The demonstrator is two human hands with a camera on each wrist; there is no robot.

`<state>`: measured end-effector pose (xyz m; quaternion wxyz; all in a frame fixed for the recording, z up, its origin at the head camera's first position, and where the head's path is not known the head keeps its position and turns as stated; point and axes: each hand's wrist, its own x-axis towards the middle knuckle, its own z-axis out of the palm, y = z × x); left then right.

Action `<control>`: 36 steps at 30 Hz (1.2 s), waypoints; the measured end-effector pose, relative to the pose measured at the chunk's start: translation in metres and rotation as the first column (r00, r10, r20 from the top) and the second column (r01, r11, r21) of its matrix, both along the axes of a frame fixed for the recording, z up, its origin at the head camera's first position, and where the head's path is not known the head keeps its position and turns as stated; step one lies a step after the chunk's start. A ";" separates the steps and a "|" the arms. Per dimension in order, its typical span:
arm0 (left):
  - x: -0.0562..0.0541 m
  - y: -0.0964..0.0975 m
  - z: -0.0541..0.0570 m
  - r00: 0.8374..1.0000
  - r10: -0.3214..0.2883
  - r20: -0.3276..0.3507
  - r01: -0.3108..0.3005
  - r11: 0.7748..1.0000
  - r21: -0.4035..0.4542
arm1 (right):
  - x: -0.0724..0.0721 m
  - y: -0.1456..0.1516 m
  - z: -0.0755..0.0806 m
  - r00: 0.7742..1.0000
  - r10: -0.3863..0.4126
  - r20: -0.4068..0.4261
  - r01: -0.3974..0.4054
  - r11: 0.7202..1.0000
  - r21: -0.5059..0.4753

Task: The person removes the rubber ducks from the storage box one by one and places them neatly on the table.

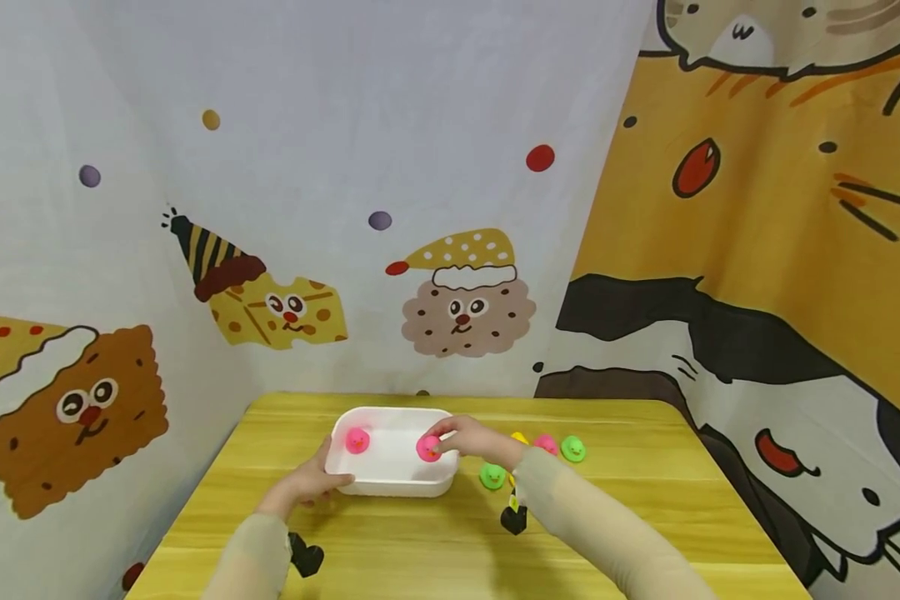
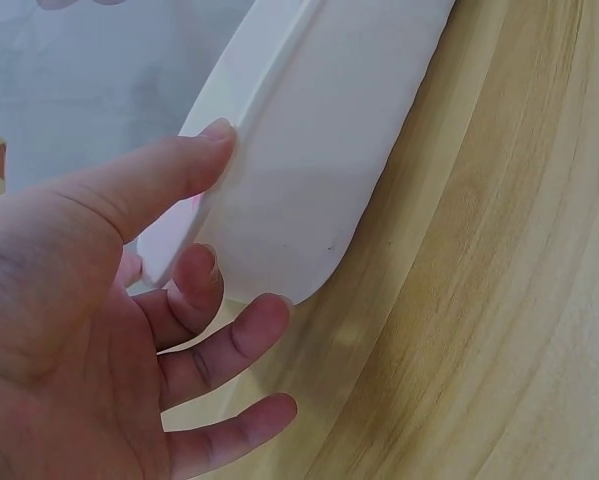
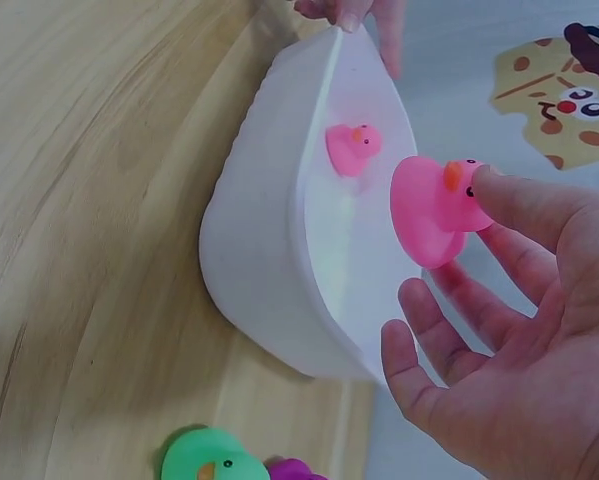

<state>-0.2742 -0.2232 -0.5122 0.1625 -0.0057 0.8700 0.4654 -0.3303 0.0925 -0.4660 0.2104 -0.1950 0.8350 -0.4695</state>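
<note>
A white plastic tub (image 1: 393,488) stands on the wooden table. My left hand (image 1: 309,482) grips its left end, the thumb (image 2: 184,165) lying on the rim while several fingers curl loosely by the end wall. Over the tub's right part, my right hand (image 1: 471,439) pinches a pink rubber duck (image 3: 424,215) between thumb and fingers. The held duck is tilted and apart from the tub floor in the right wrist view. Inside the tub at the left sits another pink rubber duck (image 1: 357,441).
Right of the tub are two green rubber ducks (image 1: 573,448), a pink one (image 1: 546,442) and a yellow one (image 1: 520,437), partly behind my right forearm. A purple thing (image 3: 295,470) shows beside a green duck. A printed cloth (image 1: 345,125) hangs behind the table.
</note>
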 end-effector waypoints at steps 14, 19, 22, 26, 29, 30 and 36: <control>0.001 0.000 0.000 1.000 -0.014 0.003 0.014 1.000 0.003 | 0.005 0.029 0.015 1.000 0.013 -0.003 -0.013 1.000 0.016; 0.001 0.001 0.002 1.000 -0.013 -0.009 0.013 1.000 -0.004 | 0.005 0.041 0.017 1.000 0.024 0.013 -0.023 0.999 -0.029; 0.001 0.001 0.003 1.000 -0.012 -0.007 0.011 1.000 -0.013 | 0.005 0.047 0.017 1.000 0.016 0.022 -0.015 0.999 -0.034; 0.001 0.001 0.002 1.000 -0.010 -0.010 0.009 1.000 -0.018 | 0.007 0.054 0.019 1.000 -0.013 0.019 0.013 1.000 -0.004; -0.001 0.001 0.001 1.000 -0.009 -0.014 0.009 1.000 -0.019 | 0.007 0.061 0.022 0.999 -0.031 0.019 0.030 0.999 0.015; -0.001 0.001 0.001 1.000 -0.015 -0.019 0.014 1.000 -0.018 | 0.007 0.063 0.022 0.999 -0.036 0.020 0.036 0.999 0.017; -0.002 0.002 0.001 0.999 -0.026 -0.037 0.025 1.000 -0.015 | 0.008 0.080 0.026 0.998 -0.053 0.044 0.053 0.999 0.006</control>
